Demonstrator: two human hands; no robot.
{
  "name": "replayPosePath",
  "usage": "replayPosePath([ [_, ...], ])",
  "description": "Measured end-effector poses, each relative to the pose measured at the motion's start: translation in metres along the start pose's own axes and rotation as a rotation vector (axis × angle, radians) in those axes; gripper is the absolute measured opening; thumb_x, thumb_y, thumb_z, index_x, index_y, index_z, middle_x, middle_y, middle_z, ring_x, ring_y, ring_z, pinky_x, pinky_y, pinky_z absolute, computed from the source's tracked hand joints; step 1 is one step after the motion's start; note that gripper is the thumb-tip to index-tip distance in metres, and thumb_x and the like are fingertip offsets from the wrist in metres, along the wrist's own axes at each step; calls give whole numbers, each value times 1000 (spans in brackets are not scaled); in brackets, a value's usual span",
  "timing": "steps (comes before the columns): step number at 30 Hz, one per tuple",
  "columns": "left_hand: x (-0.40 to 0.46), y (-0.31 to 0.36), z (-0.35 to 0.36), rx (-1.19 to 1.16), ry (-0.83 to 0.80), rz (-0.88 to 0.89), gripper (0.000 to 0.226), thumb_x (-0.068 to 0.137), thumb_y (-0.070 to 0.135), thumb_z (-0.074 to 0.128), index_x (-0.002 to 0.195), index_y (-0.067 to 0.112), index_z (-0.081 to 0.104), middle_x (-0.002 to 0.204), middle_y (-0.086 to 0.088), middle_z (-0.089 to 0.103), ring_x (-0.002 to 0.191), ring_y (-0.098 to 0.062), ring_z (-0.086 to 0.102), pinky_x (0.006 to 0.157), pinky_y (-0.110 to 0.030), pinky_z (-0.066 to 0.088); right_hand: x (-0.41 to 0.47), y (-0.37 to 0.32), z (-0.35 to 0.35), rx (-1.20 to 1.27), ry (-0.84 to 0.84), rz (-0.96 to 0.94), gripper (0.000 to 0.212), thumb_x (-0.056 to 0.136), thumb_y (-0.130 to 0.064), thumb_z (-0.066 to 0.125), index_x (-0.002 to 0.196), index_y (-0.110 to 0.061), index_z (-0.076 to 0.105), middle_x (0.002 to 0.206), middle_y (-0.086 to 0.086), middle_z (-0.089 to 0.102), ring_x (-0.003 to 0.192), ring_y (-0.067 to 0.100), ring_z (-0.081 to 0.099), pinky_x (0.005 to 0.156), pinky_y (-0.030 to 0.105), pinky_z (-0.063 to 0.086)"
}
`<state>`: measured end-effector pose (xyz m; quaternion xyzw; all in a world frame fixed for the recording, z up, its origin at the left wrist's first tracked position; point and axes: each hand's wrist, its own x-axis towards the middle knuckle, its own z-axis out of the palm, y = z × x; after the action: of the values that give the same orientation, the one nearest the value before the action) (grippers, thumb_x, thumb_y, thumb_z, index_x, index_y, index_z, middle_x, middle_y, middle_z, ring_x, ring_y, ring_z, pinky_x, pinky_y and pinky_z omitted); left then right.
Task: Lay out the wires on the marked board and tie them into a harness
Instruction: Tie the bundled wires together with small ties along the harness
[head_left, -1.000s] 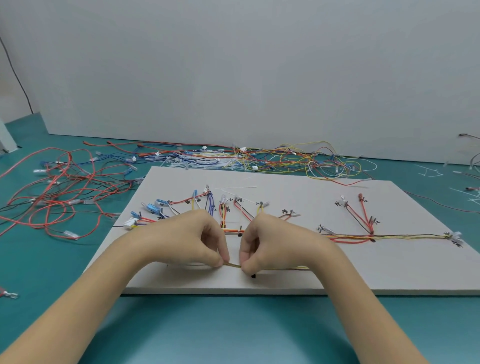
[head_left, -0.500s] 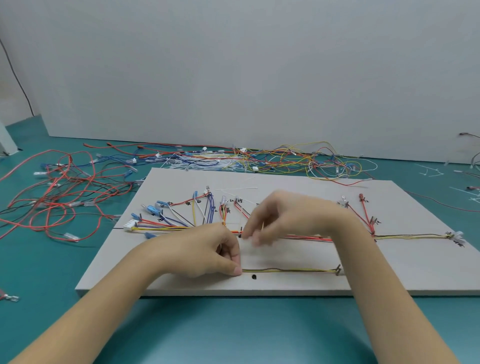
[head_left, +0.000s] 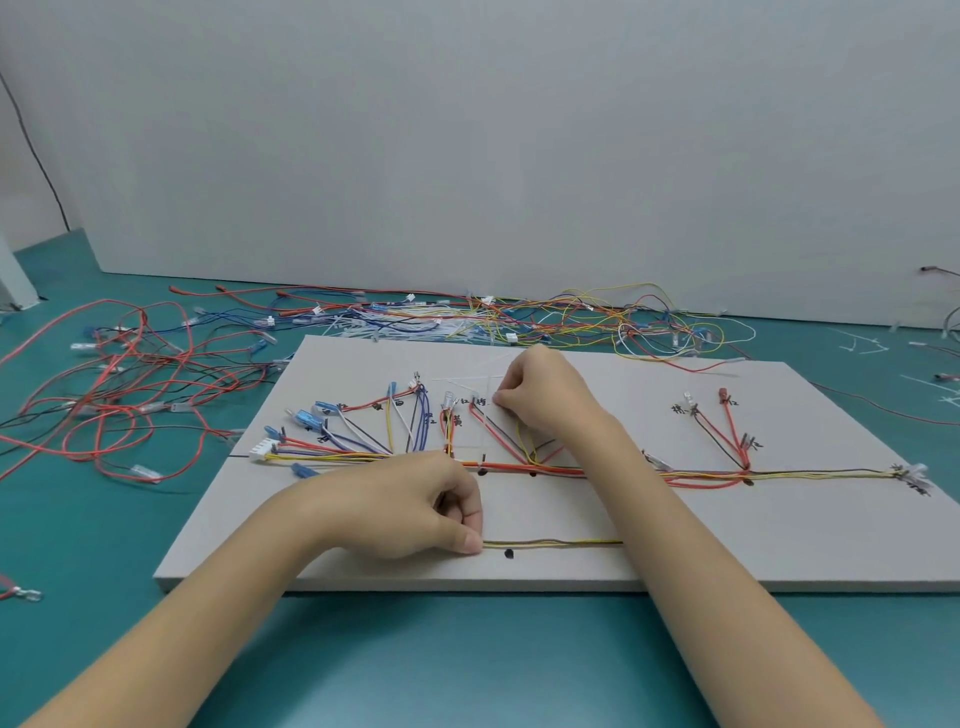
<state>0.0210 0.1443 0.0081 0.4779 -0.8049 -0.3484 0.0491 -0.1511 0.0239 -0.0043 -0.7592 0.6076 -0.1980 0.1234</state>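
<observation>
Left hand (head_left: 415, 506) pinches the yellow-black wire pair (head_left: 553, 543) flat near the board's (head_left: 779, 551) front edge. Right hand (head_left: 540, 397) pinches a white tie (head_left: 470, 387) beside the harness (head_left: 519, 467) branches, mid-board.

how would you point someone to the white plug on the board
Start at the grey board and go to its left side, where the coloured wires fan out. The white plug lies at the left end of the yellow wires, just beyond the left hand. Its neighbours are blue connectors; it alone is white and wide.
</observation>
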Motion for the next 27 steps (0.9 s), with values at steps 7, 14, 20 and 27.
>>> replayPosePath([
  [7,0,0,1,8,9,5,7,89,33,67,82,29,67,74,13,56,63,0,46,62,-20,40,-2,-3,6,-220,-23,-82,21,89,-9,47,68,-9,46,88,12,53,86,30,47,63,31,35],
  [14,0,0,1,22,35,4,7,88,35,66,83,30,66,73,15,56,63,1,47,64,-21,40,-3,9,-13,236,238,-22,17,86,-10,54,77,-1,65,81,7,65,87,23,55,71,35,48],
  [20,-1,1,-1,10,68,15,10,88,34,68,78,32,66,71,20,59,64,5,51,60,-12,38,-28,12,-47,1026,206,73,3,80,1,69,79,-2,71,62,3,66,48,9,54,42,18,37],
  [27,-1,3,-2,-39,68,9,8,86,30,71,78,28,69,70,20,63,62,6,53,58,-8,39,-54,5,-44,1187,-10,65,13,85,5,65,95,-2,69,69,10,67,57,21,68,47,21,50],
])
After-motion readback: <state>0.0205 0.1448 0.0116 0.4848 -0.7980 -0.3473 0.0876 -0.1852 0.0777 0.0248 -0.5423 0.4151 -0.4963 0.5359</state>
